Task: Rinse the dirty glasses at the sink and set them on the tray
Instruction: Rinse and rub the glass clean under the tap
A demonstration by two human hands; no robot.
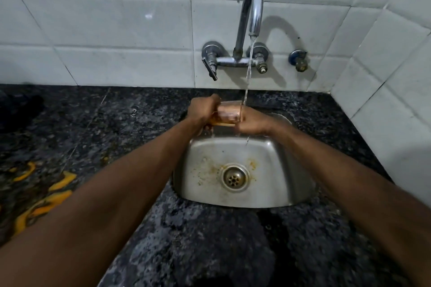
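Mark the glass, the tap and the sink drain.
glass (229, 112): head view, its clear side wall.
tap (256, 9): head view, the curved spout.
sink drain (234, 178): head view, the strainer's centre.
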